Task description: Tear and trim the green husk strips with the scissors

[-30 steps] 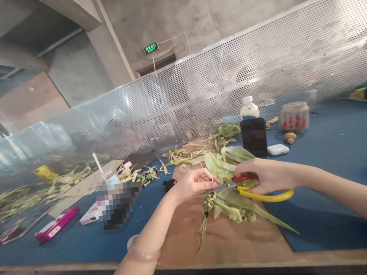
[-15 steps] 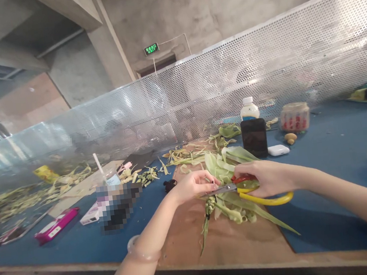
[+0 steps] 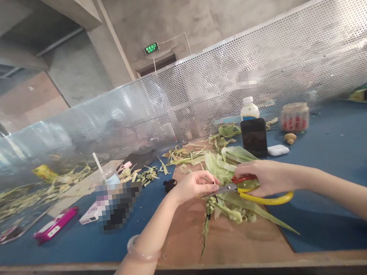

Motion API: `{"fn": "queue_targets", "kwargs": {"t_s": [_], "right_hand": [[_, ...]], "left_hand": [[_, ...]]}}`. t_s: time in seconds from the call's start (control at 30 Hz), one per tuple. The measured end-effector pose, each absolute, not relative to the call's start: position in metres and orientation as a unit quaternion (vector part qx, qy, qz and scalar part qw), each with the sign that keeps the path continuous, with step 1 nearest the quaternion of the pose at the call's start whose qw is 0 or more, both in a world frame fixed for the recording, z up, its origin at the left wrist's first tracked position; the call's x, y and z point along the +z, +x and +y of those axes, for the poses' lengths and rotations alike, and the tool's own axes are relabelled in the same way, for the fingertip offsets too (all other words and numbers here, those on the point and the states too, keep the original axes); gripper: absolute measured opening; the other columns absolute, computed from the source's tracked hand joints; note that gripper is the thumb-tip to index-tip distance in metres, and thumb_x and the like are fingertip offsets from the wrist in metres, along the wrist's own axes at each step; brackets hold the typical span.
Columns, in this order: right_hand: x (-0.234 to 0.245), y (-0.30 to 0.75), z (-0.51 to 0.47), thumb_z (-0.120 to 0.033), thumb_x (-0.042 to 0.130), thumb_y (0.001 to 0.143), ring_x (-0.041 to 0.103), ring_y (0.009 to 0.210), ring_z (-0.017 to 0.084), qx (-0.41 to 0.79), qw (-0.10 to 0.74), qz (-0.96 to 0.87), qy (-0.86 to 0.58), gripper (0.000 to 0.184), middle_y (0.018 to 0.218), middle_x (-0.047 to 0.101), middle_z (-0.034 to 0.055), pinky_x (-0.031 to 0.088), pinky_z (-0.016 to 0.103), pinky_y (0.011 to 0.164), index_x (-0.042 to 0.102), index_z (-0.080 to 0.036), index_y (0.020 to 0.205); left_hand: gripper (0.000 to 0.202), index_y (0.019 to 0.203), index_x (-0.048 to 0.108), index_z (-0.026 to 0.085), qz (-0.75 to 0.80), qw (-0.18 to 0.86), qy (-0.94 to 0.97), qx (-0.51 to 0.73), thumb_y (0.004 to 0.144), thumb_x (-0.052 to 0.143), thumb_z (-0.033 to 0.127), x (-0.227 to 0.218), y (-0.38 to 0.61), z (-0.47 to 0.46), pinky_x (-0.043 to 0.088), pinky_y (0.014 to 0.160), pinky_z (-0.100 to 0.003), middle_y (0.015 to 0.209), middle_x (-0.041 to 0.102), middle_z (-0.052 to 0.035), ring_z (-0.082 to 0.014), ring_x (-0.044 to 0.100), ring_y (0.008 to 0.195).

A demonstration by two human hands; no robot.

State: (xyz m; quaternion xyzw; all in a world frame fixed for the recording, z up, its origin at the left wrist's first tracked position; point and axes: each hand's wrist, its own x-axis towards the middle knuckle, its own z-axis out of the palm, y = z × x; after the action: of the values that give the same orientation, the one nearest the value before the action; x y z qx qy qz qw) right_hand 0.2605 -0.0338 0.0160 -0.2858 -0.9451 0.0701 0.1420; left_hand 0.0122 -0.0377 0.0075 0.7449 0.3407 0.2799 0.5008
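Observation:
My right hand (image 3: 265, 176) grips scissors (image 3: 242, 189) with red and yellow handles, their blades pointing left toward my left hand. My left hand (image 3: 194, 185) is closed in a pinch on a thin green leaf strip (image 3: 207, 205) that hangs down over a brown board (image 3: 221, 239). A pile of pale green leaves (image 3: 222, 164) lies just behind and under both hands. A clear bangle sits on my left wrist.
A dark phone (image 3: 254, 137) stands upright behind the leaves, with a white-capped bottle (image 3: 249, 108), a jar (image 3: 294, 117) and a white earbud case (image 3: 278, 149) nearby. Pink boxes (image 3: 56, 225) and leaf scraps (image 3: 27, 195) lie left. A perforated metal screen (image 3: 261, 67) borders the blue table.
The hands have barely shifted; the scissors stay at the leaf strip, which hangs slightly lower than a second ago.

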Motion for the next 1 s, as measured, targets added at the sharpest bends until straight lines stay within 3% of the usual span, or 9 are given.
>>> {"fn": "queue_targets", "kwargs": {"t_s": [0.8, 1.0], "right_hand": [[0.0166, 0.2594, -0.0372, -0.020, 0.052, 0.067, 0.051, 0.072, 0.014, 0.059, 0.148, -0.943, -0.292, 0.027, 0.086, 0.056, 0.0030, 0.035, 0.022, 0.062, 0.051, -0.020, 0.093], [0.0141, 0.2579, -0.0332, -0.025, 0.054, 0.067, 0.051, 0.070, 0.014, 0.060, 0.157, -0.941, -0.293, 0.029, 0.088, 0.056, 0.0031, 0.037, 0.023, 0.062, 0.050, -0.021, 0.095]], "left_hand": [[0.020, 0.070, 0.056, 0.014, 0.335, 0.512, 0.735, 0.290, 0.065, 0.066, 0.030, 0.0075, 0.0125, -0.0379, 0.042, 0.070, -0.028, 0.096, 0.056, -0.0052, -0.0114, 0.055, 0.073], [0.022, 0.068, 0.056, 0.014, 0.336, 0.514, 0.731, 0.298, 0.062, 0.067, 0.032, 0.0075, 0.0131, -0.0382, 0.042, 0.071, -0.028, 0.094, 0.056, -0.0052, -0.0116, 0.055, 0.073]]}}
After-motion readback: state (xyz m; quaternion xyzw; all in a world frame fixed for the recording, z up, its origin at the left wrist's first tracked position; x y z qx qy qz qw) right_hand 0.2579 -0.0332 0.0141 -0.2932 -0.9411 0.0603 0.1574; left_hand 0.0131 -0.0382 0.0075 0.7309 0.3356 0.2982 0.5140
